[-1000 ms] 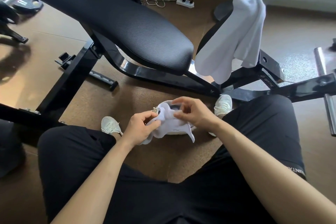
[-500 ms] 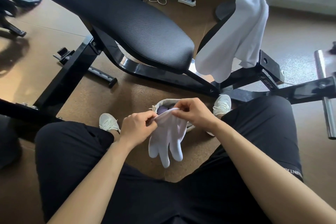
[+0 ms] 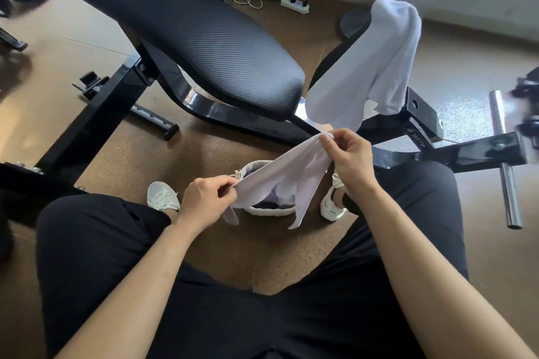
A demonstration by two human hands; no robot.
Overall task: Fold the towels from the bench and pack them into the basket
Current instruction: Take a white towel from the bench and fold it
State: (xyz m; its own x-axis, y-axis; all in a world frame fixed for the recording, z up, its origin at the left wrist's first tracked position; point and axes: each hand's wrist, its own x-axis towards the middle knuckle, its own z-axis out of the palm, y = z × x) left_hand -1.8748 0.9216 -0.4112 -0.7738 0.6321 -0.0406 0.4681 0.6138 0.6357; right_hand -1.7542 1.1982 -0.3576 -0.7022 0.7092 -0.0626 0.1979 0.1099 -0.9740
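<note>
A small pale towel [image 3: 288, 175] is stretched between my two hands above the floor. My left hand [image 3: 208, 198] pinches its lower left corner, and my right hand [image 3: 347, 154] pinches its upper right corner. Loose ends hang down from it. Under the towel, on the floor between my feet, sits a small white basket [image 3: 267, 211] with a dark purple cloth inside; the towel hides most of it. A second, larger white towel [image 3: 376, 67] hangs draped over the seat end of the black bench [image 3: 186, 29].
The bench's padded back slants across the upper left on a black steel frame [image 3: 96, 122]. A chrome weight peg [image 3: 506, 166] sticks out at the right. A power strip [image 3: 294, 4] and coiled cable lie by the back wall. My white shoes flank the basket.
The small towel was bunched over the basket, then hung from both hands. My right hand has since pulled up and to the right, spreading the towel out between the hands.
</note>
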